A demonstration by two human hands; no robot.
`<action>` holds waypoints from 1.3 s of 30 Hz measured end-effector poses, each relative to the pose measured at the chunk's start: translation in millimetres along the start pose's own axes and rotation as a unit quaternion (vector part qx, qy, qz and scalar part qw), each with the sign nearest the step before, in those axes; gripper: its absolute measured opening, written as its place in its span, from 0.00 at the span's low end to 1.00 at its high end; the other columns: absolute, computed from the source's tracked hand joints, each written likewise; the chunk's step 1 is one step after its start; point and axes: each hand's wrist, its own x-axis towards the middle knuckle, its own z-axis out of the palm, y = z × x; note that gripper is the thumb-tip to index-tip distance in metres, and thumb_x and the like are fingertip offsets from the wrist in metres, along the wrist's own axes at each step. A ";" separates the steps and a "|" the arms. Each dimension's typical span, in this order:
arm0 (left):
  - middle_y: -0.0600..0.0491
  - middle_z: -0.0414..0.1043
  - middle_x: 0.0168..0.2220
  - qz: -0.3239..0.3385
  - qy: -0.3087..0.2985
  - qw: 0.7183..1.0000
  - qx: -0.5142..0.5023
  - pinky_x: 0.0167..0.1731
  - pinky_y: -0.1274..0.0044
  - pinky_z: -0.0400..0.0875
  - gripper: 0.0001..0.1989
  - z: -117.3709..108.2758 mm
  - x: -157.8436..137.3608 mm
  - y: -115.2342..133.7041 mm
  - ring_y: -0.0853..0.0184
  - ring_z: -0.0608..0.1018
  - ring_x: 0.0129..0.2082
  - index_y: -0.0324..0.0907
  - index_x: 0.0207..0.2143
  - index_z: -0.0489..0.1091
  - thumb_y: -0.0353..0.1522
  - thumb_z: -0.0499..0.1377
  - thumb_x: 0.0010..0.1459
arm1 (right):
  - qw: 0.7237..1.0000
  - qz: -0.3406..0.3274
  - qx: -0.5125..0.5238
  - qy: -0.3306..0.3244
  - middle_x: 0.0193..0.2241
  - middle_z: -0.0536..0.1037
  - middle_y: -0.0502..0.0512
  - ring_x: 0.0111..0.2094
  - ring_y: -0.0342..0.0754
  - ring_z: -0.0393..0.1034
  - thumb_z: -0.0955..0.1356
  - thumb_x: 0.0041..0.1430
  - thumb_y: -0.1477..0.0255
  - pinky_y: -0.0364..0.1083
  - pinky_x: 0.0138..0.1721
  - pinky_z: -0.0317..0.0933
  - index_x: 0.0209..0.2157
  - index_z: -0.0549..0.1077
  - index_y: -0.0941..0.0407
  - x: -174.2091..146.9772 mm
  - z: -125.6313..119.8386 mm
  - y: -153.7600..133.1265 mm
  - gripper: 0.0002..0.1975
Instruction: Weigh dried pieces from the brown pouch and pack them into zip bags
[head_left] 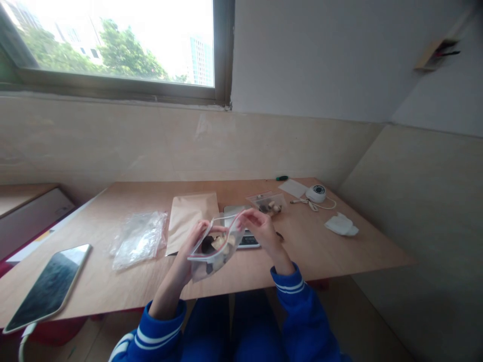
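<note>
Between my hands, above the table's front part, is a clear zip bag [217,264] with a red line along its mouth. Pale and dark chunky pieces [219,243] lie inside; I cannot tell their kind. My left hand [194,239] grips the bag's left side, fingers at the spread mouth. At the upper right corner, my right hand [260,226] pinches the edge. A kitchen scale [249,240] sits behind the bag, partly hidden by it and by my right hand. Beyond that hand lies a second zip bag [269,203] with similar pieces.
Left of my hands lie a brown paper pouch [192,213], clear plastic bags [141,239] and a phone [49,281] with a cable. On the right are a small white fan [316,193] with a cord, crumpled white tissue [341,224], a white sheet [293,188] and a green object [282,178].
</note>
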 end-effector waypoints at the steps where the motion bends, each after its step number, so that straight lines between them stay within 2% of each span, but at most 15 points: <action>1: 0.47 0.76 0.35 0.000 -0.006 1.000 -0.011 0.36 0.67 0.75 0.16 0.8 -1.6 0.8 0.57 0.78 0.38 0.43 0.34 0.72 0.46 0.58 0.54 | 0.999 0.002 0.011 0.051 0.23 0.76 0.49 0.22 0.43 0.70 0.70 0.55 0.58 0.42 0.27 0.66 0.31 0.74 0.54 -0.7 1.9 2.1 0.13; 4: 0.44 0.76 0.42 0.043 -0.017 0.999 -0.019 0.39 0.65 0.75 0.25 3.7 -7.2 -0.5 0.55 0.78 0.42 0.43 0.41 0.72 0.53 0.54 0.54 | 0.983 0.004 0.036 0.182 0.21 0.74 0.47 0.18 0.41 0.66 0.70 0.55 0.58 0.41 0.21 0.62 0.31 0.71 0.54 -5.1 6.9 5.3 0.13; 6: 0.46 0.75 0.43 0.083 -0.005 0.996 0.010 0.41 0.69 0.74 0.24 5.2 -9.8 -4.3 0.57 0.77 0.43 0.43 0.42 0.72 0.51 0.59 0.51 | 0.972 0.006 0.042 0.231 0.22 0.74 0.47 0.19 0.42 0.67 0.69 0.55 0.58 0.42 0.22 0.63 0.30 0.69 0.54 -10.9 10.0 4.7 0.13; 8: 0.49 0.76 0.37 0.112 0.022 0.990 0.082 0.39 0.73 0.73 0.17 5.9 -10.6 -7.8 0.61 0.77 0.38 0.43 0.37 0.74 0.45 0.63 0.49 | 0.967 0.014 0.036 0.254 0.23 0.75 0.49 0.21 0.44 0.69 0.69 0.55 0.58 0.42 0.23 0.64 0.30 0.68 0.53 -18.0 13.2 4.3 0.14; 11: 0.51 0.75 0.28 0.168 0.109 0.954 0.222 0.33 0.76 0.71 0.13 6.6 -10.2 -5.6 0.63 0.76 0.32 0.43 0.30 0.75 0.43 0.60 0.54 | 0.970 0.048 0.036 0.236 0.25 0.77 0.50 0.20 0.45 0.70 0.68 0.56 0.56 0.43 0.21 0.64 0.31 0.67 0.53 -28.5 18.5 10.0 0.15; 14: 0.51 0.77 0.32 0.255 0.207 0.887 0.323 0.37 0.76 0.69 0.12 9.7 -14.2 9.5 0.62 0.76 0.35 0.45 0.32 0.77 0.42 0.58 0.56 | 0.980 0.098 0.048 0.167 0.27 0.79 0.52 0.21 0.46 0.72 0.69 0.55 0.55 0.42 0.20 0.64 0.32 0.68 0.53 -36.0 24.8 24.2 0.16; 15: 0.52 0.77 0.34 0.286 0.209 0.863 0.359 0.39 0.75 0.68 0.11 11.6 -17.0 16.5 0.62 0.76 0.36 0.46 0.32 0.77 0.41 0.59 0.55 | 0.982 0.109 0.051 0.145 0.28 0.79 0.53 0.24 0.46 0.73 0.69 0.54 0.55 0.42 0.21 0.65 0.32 0.69 0.53 -37.6 26.7 29.2 0.16; 17: 0.52 0.78 0.35 0.322 0.142 0.830 0.433 0.39 0.75 0.67 0.08 15.6 -24.1 30.7 0.62 0.76 0.36 0.47 0.31 0.77 0.40 0.62 0.52 | 0.986 0.108 0.057 0.115 0.31 0.80 0.54 0.29 0.48 0.75 0.69 0.53 0.55 0.43 0.25 0.68 0.33 0.71 0.54 -39.7 29.1 36.8 0.17; 19: 0.53 0.78 0.34 0.328 0.083 0.804 0.489 0.36 0.76 0.67 0.07 18.3 -30.7 41.7 0.64 0.76 0.33 0.47 0.32 0.76 0.39 0.62 0.53 | 0.989 0.082 0.056 0.112 0.34 0.80 0.54 0.34 0.49 0.75 0.69 0.54 0.55 0.45 0.33 0.69 0.36 0.74 0.55 -41.0 28.8 39.5 0.17; 22: 0.54 0.78 0.34 0.335 0.090 0.781 0.519 0.32 0.77 0.68 0.08 17.6 -35.4 47.3 0.65 0.77 0.32 0.46 0.35 0.75 0.38 0.58 0.58 | 0.990 0.049 0.044 0.124 0.37 0.80 0.54 0.39 0.50 0.74 0.67 0.58 0.57 0.46 0.43 0.66 0.38 0.76 0.55 -42.6 23.5 34.8 0.16; 25: 0.55 0.77 0.32 0.305 0.121 0.808 0.489 0.31 0.78 0.69 0.10 13.5 -34.2 41.6 0.66 0.78 0.32 0.45 0.33 0.74 0.40 0.57 0.58 | 0.986 0.038 0.025 0.158 0.34 0.80 0.53 0.38 0.50 0.74 0.66 0.59 0.58 0.46 0.43 0.65 0.36 0.77 0.55 -44.2 17.5 23.9 0.15; 29: 0.54 0.77 0.32 0.232 0.160 0.887 0.366 0.32 0.78 0.71 0.12 9.4 -31.4 26.4 0.66 0.78 0.33 0.44 0.32 0.73 0.42 0.57 0.57 | 0.982 0.022 -0.010 0.188 0.28 0.79 0.53 0.33 0.48 0.73 0.66 0.59 0.58 0.47 0.42 0.65 0.29 0.76 0.56 -45.9 15.5 9.5 0.17; 32: 0.54 0.76 0.30 0.194 0.167 0.934 0.250 0.31 0.79 0.72 0.14 8.9 -31.0 11.4 0.68 0.77 0.31 0.42 0.31 0.72 0.44 0.58 0.56 | 0.974 0.025 -0.018 0.225 0.27 0.79 0.53 0.28 0.46 0.71 0.68 0.57 0.57 0.44 0.35 0.65 0.31 0.75 0.56 -47.7 17.9 5.0 0.16; 35: 0.55 0.74 0.26 0.170 0.191 0.952 0.170 0.29 0.80 0.71 0.15 9.6 -31.0 -4.3 0.70 0.75 0.27 0.41 0.31 0.72 0.44 0.59 0.55 | 0.960 0.038 -0.019 0.276 0.27 0.80 0.53 0.24 0.44 0.69 0.69 0.54 0.57 0.42 0.29 0.63 0.34 0.74 0.56 -51.2 21.2 5.0 0.16; 39: 0.54 0.75 0.26 0.180 0.229 0.943 0.159 0.31 0.80 0.70 0.13 5.9 -30.1 -16.8 0.70 0.75 0.28 0.40 0.31 0.74 0.42 0.61 0.53 | 0.952 0.036 -0.038 0.300 0.29 0.81 0.55 0.25 0.45 0.71 0.68 0.56 0.57 0.43 0.30 0.64 0.32 0.75 0.57 -58.4 22.8 3.2 0.17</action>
